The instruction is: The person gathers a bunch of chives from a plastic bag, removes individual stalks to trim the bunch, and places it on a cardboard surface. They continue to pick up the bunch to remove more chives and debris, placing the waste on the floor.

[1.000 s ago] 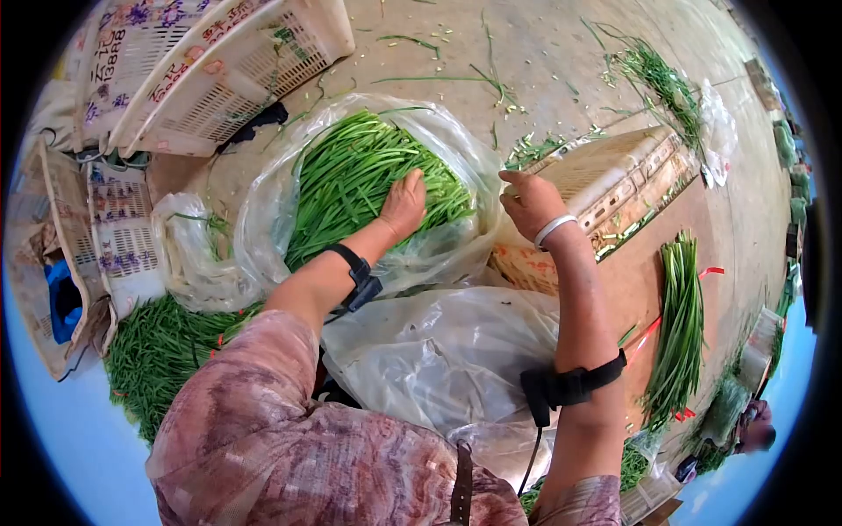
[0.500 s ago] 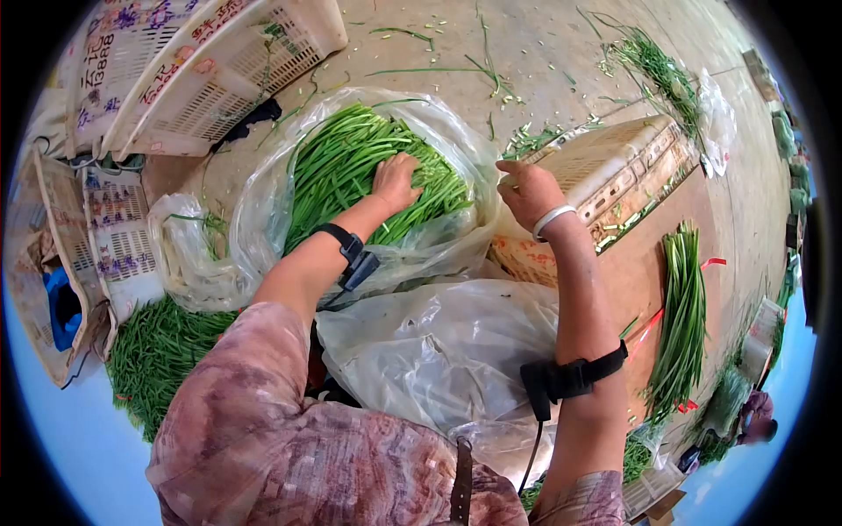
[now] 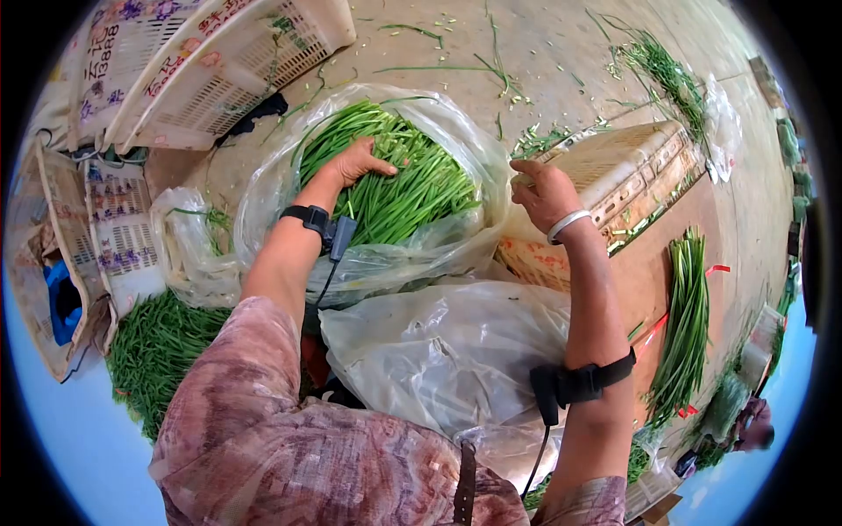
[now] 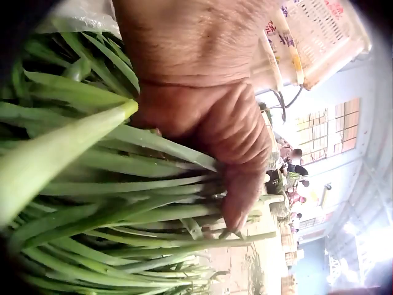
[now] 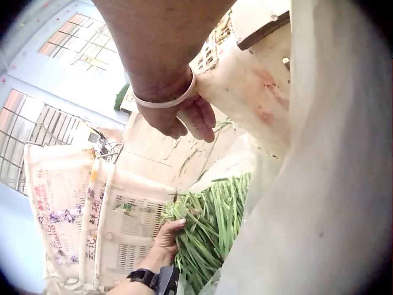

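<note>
A large heap of long green garlic chives (image 3: 408, 188) fills a clear plastic bag (image 3: 272, 206). My left hand (image 3: 353, 163) rests on the heap's upper left part, thumb pointing right across the stalks. In the left wrist view the thumb (image 4: 239, 190) lies straight over the leaves, while most of the other fingers are hidden. My right hand (image 3: 548, 195), with a pale bangle at the wrist, hovers at the bag's right rim. The right wrist view shows its fingers (image 5: 206, 123) hanging loosely bent, with nothing visible in them.
An upturned crate (image 3: 623, 171) stands right of the bag. Another plastic sheet (image 3: 447, 351) lies in front of my body. A tied chive bundle (image 3: 687, 324) is on the right, a loose leaf pile (image 3: 162, 359) on the left. White crates (image 3: 237, 79) stand back left; trimmings litter the floor.
My left hand has slid from the middle of the chives to their upper left side, its thumb now spread out. The right hand has hardly moved.
</note>
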`<state>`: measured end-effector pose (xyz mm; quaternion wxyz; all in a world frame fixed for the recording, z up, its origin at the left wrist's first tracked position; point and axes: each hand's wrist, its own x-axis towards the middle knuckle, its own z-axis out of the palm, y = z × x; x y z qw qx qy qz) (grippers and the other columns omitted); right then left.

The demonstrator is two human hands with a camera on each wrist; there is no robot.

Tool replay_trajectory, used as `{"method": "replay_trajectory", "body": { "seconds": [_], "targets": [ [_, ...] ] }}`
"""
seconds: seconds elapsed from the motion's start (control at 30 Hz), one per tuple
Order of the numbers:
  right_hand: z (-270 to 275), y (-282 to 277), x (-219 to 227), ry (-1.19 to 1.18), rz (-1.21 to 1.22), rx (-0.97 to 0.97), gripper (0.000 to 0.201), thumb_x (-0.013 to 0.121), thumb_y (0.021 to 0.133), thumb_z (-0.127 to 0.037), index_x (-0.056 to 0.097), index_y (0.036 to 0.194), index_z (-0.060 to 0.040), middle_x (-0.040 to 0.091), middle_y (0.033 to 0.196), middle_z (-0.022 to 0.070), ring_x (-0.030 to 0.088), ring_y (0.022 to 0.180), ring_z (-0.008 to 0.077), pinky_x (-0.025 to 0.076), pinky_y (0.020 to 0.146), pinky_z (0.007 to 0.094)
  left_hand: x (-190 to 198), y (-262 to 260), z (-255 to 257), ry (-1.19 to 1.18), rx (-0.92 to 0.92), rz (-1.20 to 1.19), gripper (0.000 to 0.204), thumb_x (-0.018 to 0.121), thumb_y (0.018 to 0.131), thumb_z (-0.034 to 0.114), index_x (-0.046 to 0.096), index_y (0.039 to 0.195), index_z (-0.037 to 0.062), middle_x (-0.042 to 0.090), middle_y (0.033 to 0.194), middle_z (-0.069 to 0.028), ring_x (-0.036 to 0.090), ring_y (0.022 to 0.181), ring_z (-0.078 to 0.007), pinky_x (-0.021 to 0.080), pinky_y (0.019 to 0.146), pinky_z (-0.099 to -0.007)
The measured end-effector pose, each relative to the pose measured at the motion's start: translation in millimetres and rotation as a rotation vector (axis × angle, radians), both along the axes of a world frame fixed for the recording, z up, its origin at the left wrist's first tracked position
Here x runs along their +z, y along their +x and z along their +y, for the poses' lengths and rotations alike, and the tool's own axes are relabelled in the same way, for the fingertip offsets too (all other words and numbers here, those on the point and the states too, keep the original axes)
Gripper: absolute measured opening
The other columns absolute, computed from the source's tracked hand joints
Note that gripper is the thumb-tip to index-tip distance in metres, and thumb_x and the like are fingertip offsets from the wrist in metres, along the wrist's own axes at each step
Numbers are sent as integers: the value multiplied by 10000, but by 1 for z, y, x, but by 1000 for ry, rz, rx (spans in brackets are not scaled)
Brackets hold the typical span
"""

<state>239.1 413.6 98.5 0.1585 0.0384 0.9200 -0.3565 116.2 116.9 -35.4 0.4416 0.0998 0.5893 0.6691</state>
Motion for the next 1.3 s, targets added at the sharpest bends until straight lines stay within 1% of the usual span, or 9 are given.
{"method": "replay_trajectory", "body": {
  "seconds": [0.13,0.3,0.47,0.53,0.67,0.87,1.03,1.2,1.3],
  "targets": [
    [-9,-5,5,8,21,-18,351,569,752,-144,584,1058,25,602,948,251,584,891,376,456,821,387,2,9,-3,-43,65,18,448,720,626,26,577,1050,48,614,969,-18,556,896,-151,418,860,-293],
    [-70,-30,-9,-90,-154,79,571,690,711,-255,502,1127,88,592,1002,258,575,961,357,450,846,357,6,36,-1,-290,249,737,401,752,617,112,543,951,41,576,887,-44,508,825,-128,409,799,-270],
    [-149,-17,-135,-663,91,-479,1123,829,540,-401,203,1309,128,437,1234,282,455,1146,314,381,950,338,-13,67,24,-146,414,613,281,694,665,66,529,889,27,569,840,-47,513,771,-112,449,716,-274],
    [-171,-9,-144,-757,151,-670,1116,845,536,-351,199,1321,109,428,1241,241,441,1141,280,387,944,332,-1,79,34,-163,409,457,282,678,684,47,519,917,40,542,853,-22,486,800,-100,438,734,-255],
    [-176,-6,-143,-1139,137,-1054,708,790,638,-99,416,1227,25,573,1018,138,557,869,180,478,769,273,-14,84,32,-463,117,926,533,694,645,148,465,1109,19,489,1142,-170,478,1059,-345,375,921,-392],
    [-178,-14,-151,-997,173,-1132,279,722,696,-39,617,953,-19,596,900,51,538,765,128,459,673,259,19,69,8,-404,-125,1011,736,714,614,193,386,1251,28,236,1373,-212,316,1236,-358,283,1031,-393],
    [-175,-13,-155,-939,158,-1105,274,724,695,-67,626,947,-25,599,861,38,525,749,121,438,699,255,46,24,-3,-455,223,1281,551,693,667,168,486,1169,74,532,1151,-112,451,1128,-283,366,933,-410],
    [-172,-12,-154,-1027,147,-1082,272,727,693,-73,627,941,-23,595,844,30,521,742,115,434,690,252,9,10,5,-791,71,1370,341,676,668,114,600,999,101,554,950,-96,514,915,-279,402,765,-380],
    [-171,-9,-156,-1044,134,-1081,263,723,698,-71,626,938,-23,594,833,28,522,742,114,433,688,250,1,21,3,-742,282,1344,309,611,656,42,603,958,106,523,993,-81,481,989,-275,392,806,-411]
  ]
}}
